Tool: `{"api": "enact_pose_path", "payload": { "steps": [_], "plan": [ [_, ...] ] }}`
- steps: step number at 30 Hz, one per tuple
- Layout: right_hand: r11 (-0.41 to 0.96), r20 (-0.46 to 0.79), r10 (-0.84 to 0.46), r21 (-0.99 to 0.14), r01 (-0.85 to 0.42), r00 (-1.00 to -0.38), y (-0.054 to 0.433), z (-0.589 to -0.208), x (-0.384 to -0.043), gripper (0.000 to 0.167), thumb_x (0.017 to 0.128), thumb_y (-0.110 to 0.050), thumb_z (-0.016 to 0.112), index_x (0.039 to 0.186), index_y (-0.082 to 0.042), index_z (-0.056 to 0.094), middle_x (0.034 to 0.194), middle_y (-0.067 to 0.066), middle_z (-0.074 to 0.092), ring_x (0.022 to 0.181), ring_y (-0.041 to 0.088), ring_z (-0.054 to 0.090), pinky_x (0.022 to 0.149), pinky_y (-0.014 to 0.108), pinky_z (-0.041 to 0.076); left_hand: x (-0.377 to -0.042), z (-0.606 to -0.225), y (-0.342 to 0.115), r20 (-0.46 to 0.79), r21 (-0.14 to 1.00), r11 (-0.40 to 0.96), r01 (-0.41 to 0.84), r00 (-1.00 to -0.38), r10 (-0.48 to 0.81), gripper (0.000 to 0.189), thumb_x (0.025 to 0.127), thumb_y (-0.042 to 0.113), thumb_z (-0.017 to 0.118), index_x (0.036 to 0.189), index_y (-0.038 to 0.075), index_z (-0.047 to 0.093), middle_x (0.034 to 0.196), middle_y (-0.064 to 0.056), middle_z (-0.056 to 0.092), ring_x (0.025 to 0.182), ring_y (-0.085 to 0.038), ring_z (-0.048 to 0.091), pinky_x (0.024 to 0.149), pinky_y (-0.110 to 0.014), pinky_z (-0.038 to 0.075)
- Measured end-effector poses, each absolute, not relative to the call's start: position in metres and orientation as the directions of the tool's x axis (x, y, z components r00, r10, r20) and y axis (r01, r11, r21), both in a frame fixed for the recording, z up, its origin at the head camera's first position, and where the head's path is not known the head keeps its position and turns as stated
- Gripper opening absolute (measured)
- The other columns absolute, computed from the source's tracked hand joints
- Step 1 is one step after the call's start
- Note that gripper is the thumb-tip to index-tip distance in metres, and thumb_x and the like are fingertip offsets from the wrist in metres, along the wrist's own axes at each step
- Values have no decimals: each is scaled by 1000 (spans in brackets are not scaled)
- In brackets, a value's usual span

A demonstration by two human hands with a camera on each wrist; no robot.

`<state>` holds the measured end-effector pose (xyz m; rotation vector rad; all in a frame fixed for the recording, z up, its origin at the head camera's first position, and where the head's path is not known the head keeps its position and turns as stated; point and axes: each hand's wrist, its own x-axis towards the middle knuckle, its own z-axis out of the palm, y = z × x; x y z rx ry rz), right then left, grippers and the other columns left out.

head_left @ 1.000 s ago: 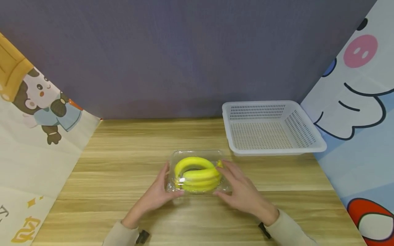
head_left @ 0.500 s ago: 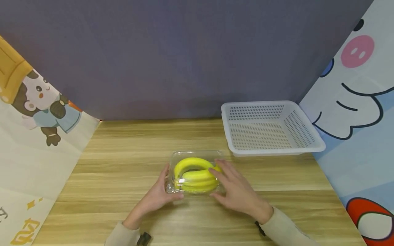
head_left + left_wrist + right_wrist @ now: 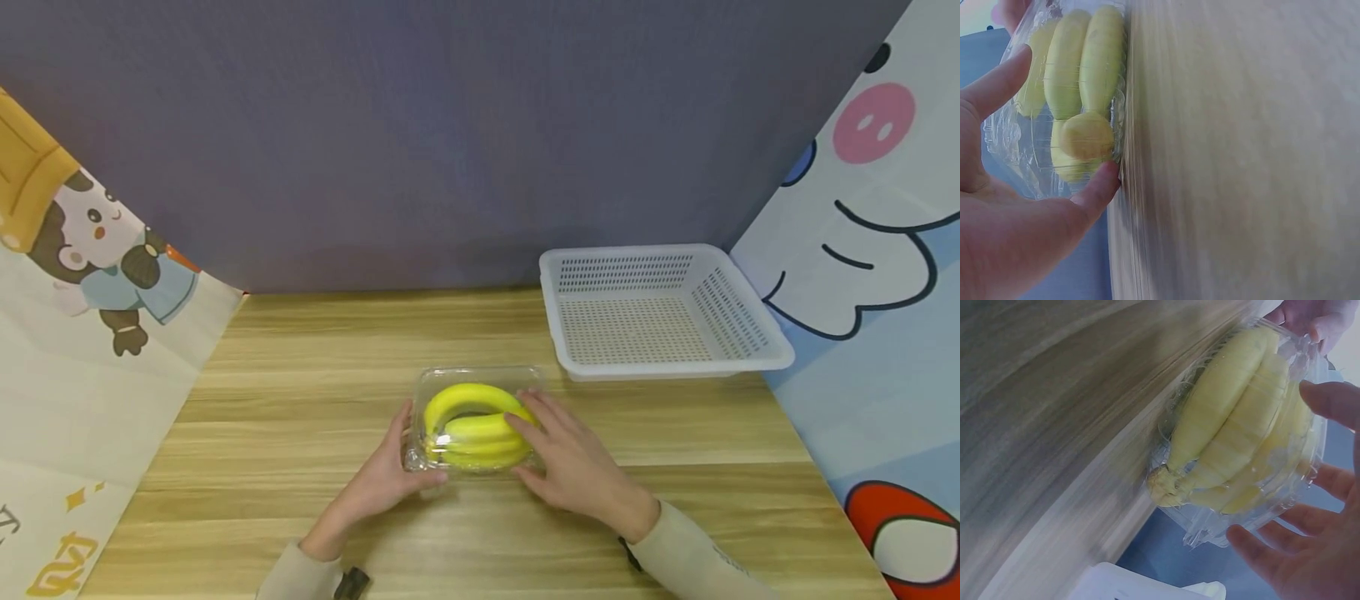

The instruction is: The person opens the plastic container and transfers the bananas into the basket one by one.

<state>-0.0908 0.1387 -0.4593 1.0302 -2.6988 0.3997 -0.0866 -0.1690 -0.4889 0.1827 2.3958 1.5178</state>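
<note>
A clear plastic clamshell box [image 3: 442,375] with yellow bananas [image 3: 472,393] inside sits on the wooden table, and its lid lies over the fruit. My left hand [image 3: 378,479] holds the box's left end, thumb at the near corner and fingers along the side. In the left wrist view, that hand's thumb and finger span the box end. My right hand [image 3: 581,471] touches the right end, fingers reaching over the lid and thumb at the front edge. The right wrist view shows its fingers spread, fingertips right at the box's edge, with the banana stem [image 3: 1166,486] behind the clear plastic.
A white perforated plastic basket [image 3: 675,367] stands at the back right of the table [image 3: 315,350], behind and right of the box. A dark grey panel [image 3: 375,150] rises at the back. Panels printed with cartoons [image 3: 873,267] flank both sides.
My right hand has shifted left, its fingers now farther over the box's lid. The left hand, the box and the basket stay practically where they were.
</note>
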Motion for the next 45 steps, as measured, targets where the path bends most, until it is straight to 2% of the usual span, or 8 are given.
{"api": "enact_pose_path", "payload": {
  "steps": [17, 23, 32, 45],
  "plan": [
    [706, 311, -657, -63, -705, -686, 138, -455, -93, 69, 84, -42, 78, 141, -9, 59, 150, 21, 48, 136, 43, 47, 108, 55, 45, -86, -492, -168, -185, 901, 430, -56, -947, 264, 130, 76, 37, 90, 164, 13, -3, 166, -23, 15, 147, -49, 25, 115, -69, 18],
    [694, 309, -681, -17, -720, -664, 136, -452, -95, 68, 83, -40, 78, 139, -7, 60, 144, 23, 53, 132, 45, 50, 105, 54, 48, -86, -491, -168, -180, 904, 424, -51, -946, 270, 128, 77, 34, 90, 164, 12, -2, 166, -23, 15, 147, -49, 26, 116, -69, 18],
    [663, 383, -698, 27, -748, -605, 134, -452, -96, 66, 77, -35, 81, 132, -3, 64, 135, 26, 59, 123, 47, 57, 96, 52, 55, -87, -493, -168, -167, 895, 445, -30, -947, 273, 126, 78, 35, 88, 164, 13, -2, 165, -24, 17, 148, -50, 22, 115, -70, 17],
    [649, 415, -712, 80, -757, -567, 131, -452, -99, 59, 73, -27, 77, 125, 0, 68, 128, 28, 63, 114, 46, 63, 87, 49, 59, -87, -493, -167, -164, 894, 447, -27, -949, 270, 127, 77, 36, 89, 164, 12, 0, 164, -25, 19, 147, -49, 24, 116, -69, 17]
  ]
}}
